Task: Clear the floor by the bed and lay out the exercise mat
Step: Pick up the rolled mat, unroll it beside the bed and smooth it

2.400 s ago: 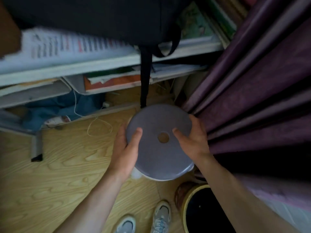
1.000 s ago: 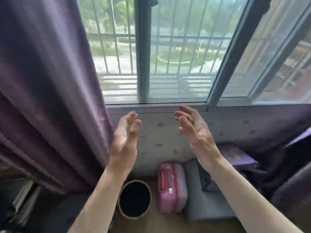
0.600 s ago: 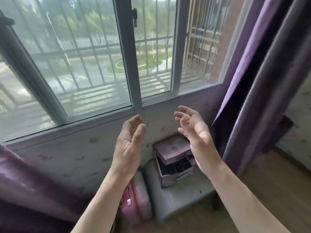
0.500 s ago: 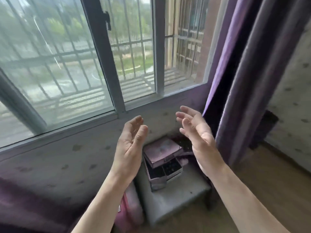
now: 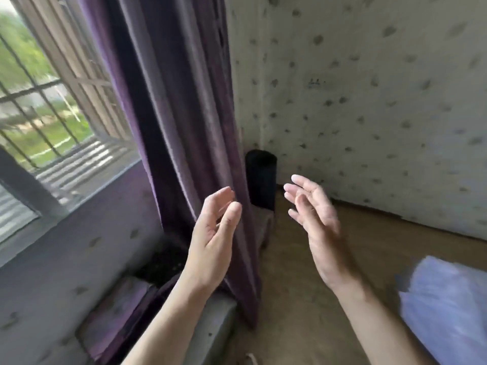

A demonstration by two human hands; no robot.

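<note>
A black rolled-up mat (image 5: 261,180) stands upright in the room's corner, partly hidden behind the purple curtain (image 5: 184,127). My left hand (image 5: 213,238) and my right hand (image 5: 316,222) are raised in front of me, palms facing each other, fingers spread, holding nothing. Both hands are nearer to me than the roll, one on each side of it. Wooden floor (image 5: 303,259) stretches from the corner toward me.
A barred window (image 5: 39,114) fills the left. A grey low stool or box (image 5: 210,325) with purple items sits under the curtain at the bottom left. The edge of light blue bedding (image 5: 448,306) shows at the bottom right. Patterned wallpaper (image 5: 369,101) covers the right wall.
I let go of the grey round stool seen earliest. My view has swung right from the window to the corner, bringing the black roll and the bedding into sight. Both hands stay raised and empty.
</note>
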